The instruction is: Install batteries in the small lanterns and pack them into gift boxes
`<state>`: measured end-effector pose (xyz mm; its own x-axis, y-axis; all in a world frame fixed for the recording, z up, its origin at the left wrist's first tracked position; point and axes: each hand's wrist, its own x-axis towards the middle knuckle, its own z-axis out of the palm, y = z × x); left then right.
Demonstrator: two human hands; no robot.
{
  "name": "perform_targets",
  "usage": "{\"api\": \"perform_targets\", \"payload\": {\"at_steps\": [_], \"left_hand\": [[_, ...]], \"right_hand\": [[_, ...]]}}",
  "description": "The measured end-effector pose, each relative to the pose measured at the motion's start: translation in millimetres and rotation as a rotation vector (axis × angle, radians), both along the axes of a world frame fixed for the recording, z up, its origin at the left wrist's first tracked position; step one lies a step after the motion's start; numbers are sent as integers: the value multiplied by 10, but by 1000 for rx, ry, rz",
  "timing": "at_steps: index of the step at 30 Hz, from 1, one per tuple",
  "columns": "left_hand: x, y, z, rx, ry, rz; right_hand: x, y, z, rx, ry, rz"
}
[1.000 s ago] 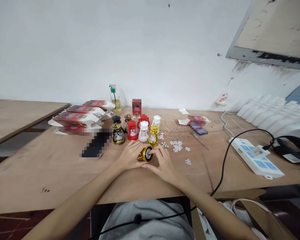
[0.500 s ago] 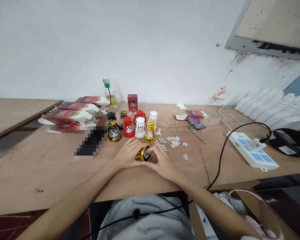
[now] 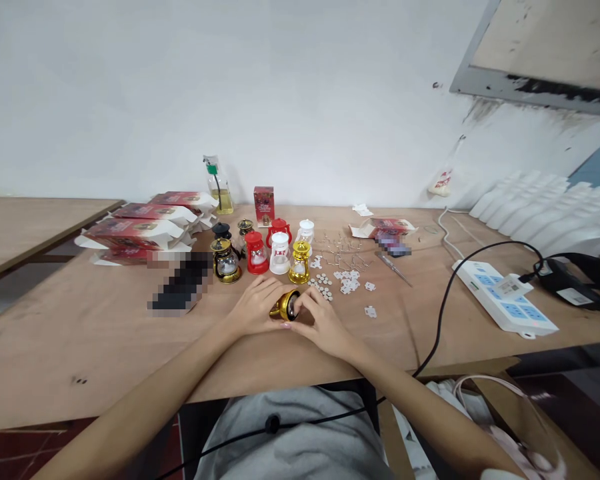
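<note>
A small gold toy lantern (image 3: pixel 286 305) lies on its side on the wooden table (image 3: pixel 105 347), its base facing me. My left hand (image 3: pixel 255 308) is wrapped round its body from the left. My right hand (image 3: pixel 321 323) touches the base from the right with fingers pinched at it. Just behind stand several little lanterns: a gold and black one (image 3: pixel 225 261), a red one (image 3: pixel 256 254), a white one (image 3: pixel 280 254) and a gold one (image 3: pixel 299 263). Small white button cells (image 3: pixel 323 283) and white tabs (image 3: pixel 349 283) lie scattered to the right of them.
Red printed boxes (image 3: pixel 145 230) are stacked at the back left, beside a bottle of yellow liquid (image 3: pixel 218 187) and an upright red box (image 3: pixel 263 204). A screwdriver (image 3: pixel 393 266), a white power strip (image 3: pixel 504 304) with a black cable (image 3: pixel 447 303) and a black adapter (image 3: pixel 567 285) lie to the right.
Both hands stay on the gold lantern, and the right fingers have shifted a little on its base. The view has moved slightly, so everything sits a bit lower left.
</note>
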<state>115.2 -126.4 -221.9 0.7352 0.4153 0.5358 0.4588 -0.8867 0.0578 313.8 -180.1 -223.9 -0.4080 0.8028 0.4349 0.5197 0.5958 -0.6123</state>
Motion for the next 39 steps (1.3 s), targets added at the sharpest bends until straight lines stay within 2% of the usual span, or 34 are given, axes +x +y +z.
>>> {"api": "perform_targets", "payload": {"at_steps": [7,10,16,22,29,34,39], "left_hand": [[9,19,-16,67,44,52],[20,40,-51,103,103,90],[35,31,-36,151,156,178],[46,-12,24,255,91,176],[61,-64,24,361,106,196],[60,-99,22,323,122,167],[69,-111,-5,293,90,233]], "right_hand": [[-24,33,-97,-130,137,32],[-32,49,-133,-136,112,2],[-50,22,-90,30,-135,-67],[-53,0,-77,146,-259,-122],[-17,-13,-69,158,-222,-161],[75,-208,-79,185,-269,-135],[55,-336,-110,190,-367,-88]]}}
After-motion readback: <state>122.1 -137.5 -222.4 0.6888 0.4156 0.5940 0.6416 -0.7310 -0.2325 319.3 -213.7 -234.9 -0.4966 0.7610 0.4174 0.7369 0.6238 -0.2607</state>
